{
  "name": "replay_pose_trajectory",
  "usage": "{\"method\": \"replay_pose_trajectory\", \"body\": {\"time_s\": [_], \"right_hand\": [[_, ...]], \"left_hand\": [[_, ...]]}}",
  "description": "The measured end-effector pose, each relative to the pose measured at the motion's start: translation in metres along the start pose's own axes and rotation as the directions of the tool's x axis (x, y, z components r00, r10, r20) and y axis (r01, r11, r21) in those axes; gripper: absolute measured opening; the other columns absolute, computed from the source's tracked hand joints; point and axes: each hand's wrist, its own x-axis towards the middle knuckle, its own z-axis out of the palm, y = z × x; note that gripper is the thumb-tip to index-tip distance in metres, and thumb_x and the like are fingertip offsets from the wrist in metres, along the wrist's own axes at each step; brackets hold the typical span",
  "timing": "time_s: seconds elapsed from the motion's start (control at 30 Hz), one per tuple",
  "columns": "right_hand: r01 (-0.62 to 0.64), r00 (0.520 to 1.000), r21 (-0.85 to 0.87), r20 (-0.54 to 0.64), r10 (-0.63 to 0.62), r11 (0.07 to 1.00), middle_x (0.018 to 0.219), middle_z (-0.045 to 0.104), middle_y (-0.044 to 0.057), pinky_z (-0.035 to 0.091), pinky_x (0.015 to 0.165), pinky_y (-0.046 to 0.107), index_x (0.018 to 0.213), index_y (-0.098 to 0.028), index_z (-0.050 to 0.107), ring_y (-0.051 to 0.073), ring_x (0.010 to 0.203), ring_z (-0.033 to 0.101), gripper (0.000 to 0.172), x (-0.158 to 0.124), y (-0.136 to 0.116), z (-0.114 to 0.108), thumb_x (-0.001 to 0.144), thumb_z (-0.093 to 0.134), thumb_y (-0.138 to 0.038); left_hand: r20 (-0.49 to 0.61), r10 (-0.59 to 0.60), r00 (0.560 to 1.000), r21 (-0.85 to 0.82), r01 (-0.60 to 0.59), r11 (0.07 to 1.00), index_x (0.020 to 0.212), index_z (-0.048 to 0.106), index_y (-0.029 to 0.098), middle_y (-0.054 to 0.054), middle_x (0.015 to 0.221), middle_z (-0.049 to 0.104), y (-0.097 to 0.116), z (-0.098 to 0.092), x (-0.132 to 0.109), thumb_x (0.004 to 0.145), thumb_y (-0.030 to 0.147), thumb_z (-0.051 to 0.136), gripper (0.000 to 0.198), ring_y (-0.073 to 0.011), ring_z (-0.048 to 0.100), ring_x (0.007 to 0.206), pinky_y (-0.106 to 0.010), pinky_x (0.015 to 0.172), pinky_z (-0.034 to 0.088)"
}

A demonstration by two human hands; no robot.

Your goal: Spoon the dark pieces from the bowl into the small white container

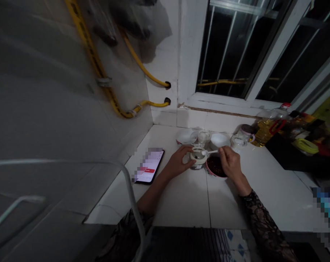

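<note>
My left hand (178, 162) grips a small glass jar (198, 161) by its light rim, thumb on the near side and fingers on the far side. Pinched in my right hand (230, 163) is a white spoon (212, 151), its bowl over the jar's mouth with something white on it. Below my right hand, right beside the jar, stands a patterned bowl (212, 174) of dark red, chili-like contents. My fingers cover part of the bowl and the spoon's handle end.
Behind the jar stand a shallow bowl (185, 137), another glass jar (204, 137), a white bowl (220, 140) and an open jar (238, 142). A lit phone (151, 171) lies left. An oil bottle (264, 131) and a dark box (282, 153) stand right. A pale curved tube (131, 189) crosses the foreground.
</note>
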Motion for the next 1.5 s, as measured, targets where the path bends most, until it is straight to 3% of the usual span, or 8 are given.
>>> {"method": "replay_pose_trajectory", "body": {"time_s": [0.13, 0.27, 0.43, 0.57, 0.67, 0.83, 1.07, 1.5], "right_hand": [[-0.172, 0.981, 0.024, -0.091, 0.174, 0.985, 0.056, 0.045, -0.002, 0.034, 0.057, 0.028, 0.063, -0.025, 0.040, 0.015, 0.055, 0.044, 0.042, 0.001, 0.028, -0.020, 0.095, 0.035, -0.051], [-0.249, 0.969, -0.073, -0.007, 0.249, 0.966, 0.054, 0.051, 0.001, 0.033, 0.057, 0.029, 0.061, -0.024, 0.047, 0.017, 0.056, 0.047, 0.042, 0.001, 0.047, -0.026, 0.090, 0.038, -0.052], [-0.252, 0.942, -0.169, 0.184, 0.281, 0.953, 0.060, 0.062, 0.005, 0.034, 0.061, 0.029, 0.066, -0.023, 0.058, 0.020, 0.063, 0.056, 0.036, 0.000, 0.045, -0.015, 0.088, 0.039, -0.045], [-0.312, 0.930, -0.090, 0.175, 0.323, 0.946, 0.061, 0.063, 0.005, 0.035, 0.060, 0.029, 0.063, -0.023, 0.058, 0.020, 0.063, 0.056, 0.038, 0.000, 0.044, -0.014, 0.086, 0.040, -0.048], [-0.391, 0.915, 0.007, 0.112, 0.388, 0.920, 0.051, 0.054, 0.002, 0.032, 0.055, 0.028, 0.055, -0.024, 0.049, 0.018, 0.057, 0.049, 0.040, 0.001, 0.052, -0.018, 0.082, 0.043, -0.052], [-0.477, 0.879, 0.161, 0.117, 0.463, 0.864, 0.047, 0.044, -0.002, 0.031, 0.052, 0.027, 0.050, -0.024, 0.043, 0.014, 0.051, 0.039, 0.040, 0.003, 0.062, -0.017, 0.073, 0.046, -0.057], [-0.487, 0.873, 0.152, 0.107, 0.476, 0.860, 0.046, 0.044, -0.002, 0.032, 0.052, 0.027, 0.049, -0.024, 0.044, 0.013, 0.050, 0.039, 0.039, 0.002, 0.063, -0.015, 0.072, 0.048, -0.055], [-0.561, 0.826, 0.290, 0.126, 0.550, 0.776, 0.047, 0.042, -0.003, 0.027, 0.049, 0.028, 0.050, -0.025, 0.043, 0.013, 0.049, 0.035, 0.034, 0.006, 0.067, -0.011, 0.065, 0.051, -0.055]], "left_hand": [[-0.015, 0.009, 1.000, 0.001, -0.009, 1.000, 0.106, 0.060, 0.021, -0.012, 0.121, 0.064, -0.002, 0.001, -0.001, 0.085, 0.029, 0.069, 0.024, -0.0249, 0.063, 0.115, -0.043, 0.098, 0.053], [-0.009, -0.005, 1.000, -0.006, 0.005, 1.000, 0.107, 0.060, 0.022, -0.011, 0.122, 0.064, -0.002, 0.001, -0.001, 0.084, 0.029, 0.070, 0.025, -0.0249, 0.063, 0.116, -0.043, 0.098, 0.053], [0.001, -0.015, 1.000, -0.014, 0.015, 1.000, 0.106, 0.060, 0.023, -0.011, 0.123, 0.065, -0.001, 0.000, 0.000, 0.084, 0.028, 0.070, 0.025, -0.0252, 0.063, 0.117, -0.044, 0.099, 0.053], [-0.002, -0.014, 1.000, -0.010, 0.014, 1.000, 0.106, 0.060, 0.023, -0.011, 0.123, 0.065, -0.001, 0.000, 0.000, 0.084, 0.028, 0.070, 0.025, -0.0254, 0.063, 0.117, -0.045, 0.100, 0.053], [-0.002, -0.013, 1.000, -0.009, 0.013, 1.000, 0.107, 0.060, 0.023, -0.011, 0.123, 0.065, -0.001, 0.000, -0.001, 0.084, 0.028, 0.070, 0.025, -0.0252, 0.064, 0.117, -0.044, 0.099, 0.054], [-0.013, -0.004, 1.000, -0.008, 0.004, 1.000, 0.106, 0.060, 0.023, -0.011, 0.122, 0.065, -0.002, 0.001, 0.000, 0.084, 0.028, 0.070, 0.025, -0.0251, 0.064, 0.115, -0.044, 0.099, 0.053], [-0.007, -0.011, 1.000, 0.005, 0.011, 1.000, 0.106, 0.061, 0.023, -0.011, 0.122, 0.066, -0.001, 0.001, 0.000, 0.083, 0.029, 0.071, 0.025, -0.0258, 0.065, 0.115, -0.043, 0.098, 0.054], [0.003, -0.019, 1.000, -0.009, 0.019, 1.000, 0.107, 0.061, 0.023, -0.011, 0.122, 0.065, -0.002, 0.000, 0.000, 0.084, 0.028, 0.070, 0.026, -0.0256, 0.064, 0.116, -0.044, 0.098, 0.054]]}}
